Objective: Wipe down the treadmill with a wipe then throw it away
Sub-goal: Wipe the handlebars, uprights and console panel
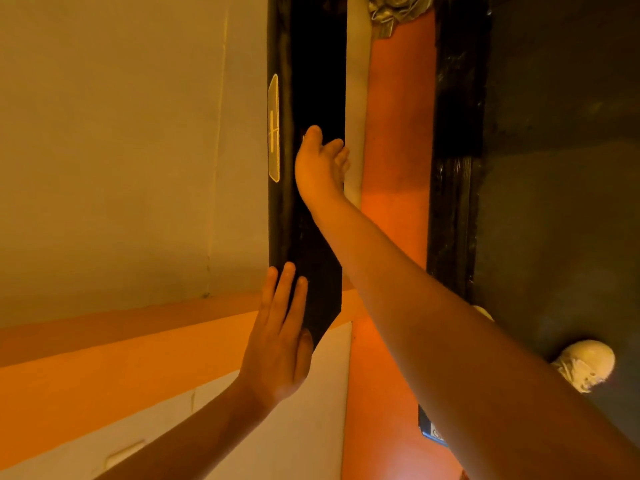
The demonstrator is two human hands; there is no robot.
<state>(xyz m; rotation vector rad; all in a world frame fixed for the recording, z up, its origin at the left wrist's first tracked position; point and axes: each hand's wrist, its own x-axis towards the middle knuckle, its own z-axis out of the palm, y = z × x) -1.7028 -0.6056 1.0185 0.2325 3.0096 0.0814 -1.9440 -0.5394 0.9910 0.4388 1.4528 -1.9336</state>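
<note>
Dim orange light over everything, and the view sits tilted. The treadmill's black panel (313, 81) runs from 12 o'clock down through the centre and ends in a slanted corner just below it. A pale label (273, 128) sits on its edge toward 11 o'clock, the print too small to read.

The left hand (278, 344) comes in at 6 o'clock, fingers straight and close together, laid flat on the panel's lower end, thumb against the slanted corner.

The right hand (320, 164) reaches across from 4 o'clock to dead centre. Its thumb points up the panel and its fingers curl over the panel's far edge. The fingertips and palm are out of sight behind that edge, so whether a wipe sits under the palm cannot be told.

Over at 3 o'clock lies a dark deck (561, 220) with a black side rail (453, 140), both murky. A pale shoe (585, 365) rests on the deck at 4 o'clock, half hidden by the right forearm. At 12 to 1 o'clock, a crumpled grey cloth (398, 10) is cut off by the frame.
</note>
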